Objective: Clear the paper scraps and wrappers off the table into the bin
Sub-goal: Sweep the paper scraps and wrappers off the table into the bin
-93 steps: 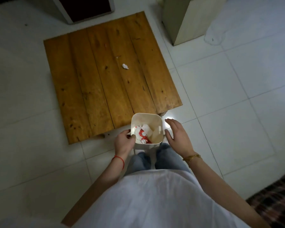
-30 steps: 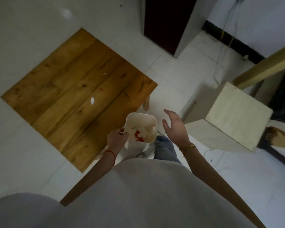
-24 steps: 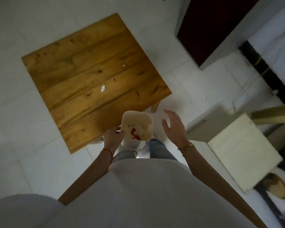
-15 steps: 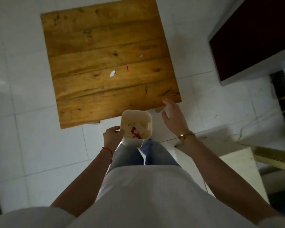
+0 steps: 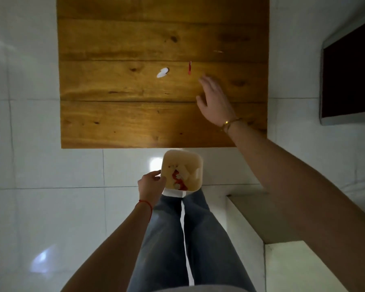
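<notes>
Below, the bin [image 5: 182, 165] is gripped at its left rim by the left hand [image 5: 151, 184], just off the counter's [image 5: 114, 123] near edge. A white scrap [image 5: 162, 72] and red sliver [image 5: 189, 68] lie mid-counter; beside them, near its right edge, the right hand [image 5: 215, 100] is held spread and empty.

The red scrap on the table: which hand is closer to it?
Right. The right hand reaches over the table, fingertips just short of the red scrap. The left hand is far back, gripping the bin.

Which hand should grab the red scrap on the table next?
Right. The right hand is open over the table, near the red scrap; the left hand holds the bin.
</notes>
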A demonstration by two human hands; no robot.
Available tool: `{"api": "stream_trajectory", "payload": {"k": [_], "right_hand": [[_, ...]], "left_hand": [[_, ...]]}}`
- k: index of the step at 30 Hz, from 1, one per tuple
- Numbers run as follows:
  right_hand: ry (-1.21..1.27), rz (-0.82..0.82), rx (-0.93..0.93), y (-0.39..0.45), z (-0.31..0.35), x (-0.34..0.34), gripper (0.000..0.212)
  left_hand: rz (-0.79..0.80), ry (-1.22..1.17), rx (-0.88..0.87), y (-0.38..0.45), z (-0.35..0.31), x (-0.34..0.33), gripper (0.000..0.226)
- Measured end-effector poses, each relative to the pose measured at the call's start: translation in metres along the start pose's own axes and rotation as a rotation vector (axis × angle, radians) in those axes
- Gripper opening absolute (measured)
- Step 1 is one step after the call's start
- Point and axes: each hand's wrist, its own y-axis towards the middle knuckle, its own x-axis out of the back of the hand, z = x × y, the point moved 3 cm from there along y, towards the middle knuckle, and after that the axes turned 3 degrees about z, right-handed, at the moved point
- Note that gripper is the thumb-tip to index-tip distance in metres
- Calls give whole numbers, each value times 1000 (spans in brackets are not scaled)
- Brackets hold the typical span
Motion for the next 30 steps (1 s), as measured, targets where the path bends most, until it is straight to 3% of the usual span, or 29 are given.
{"api": "stream_trajectory", "payload": {"k": [7, 13, 17, 27, 30], "right_hand": [[-123, 54, 84, 83, 4, -22, 63], [-166, 102, 82, 105, 9, -39, 59], [-128, 107, 189, 68, 18, -55, 56], [-37, 427, 503, -102, 33, -120, 44], [6, 342, 501, -88, 35, -109, 41]], "left_hand": [[-43, -34, 23, 42, 15, -11, 31], [-61, -66, 20, 58, 16, -15, 27], [-43, -66, 15, 60, 16, -15, 28], [-37, -52, -12, 58, 9, -10, 33], [-23, -56, -21, 60, 7, -9, 33]]}}
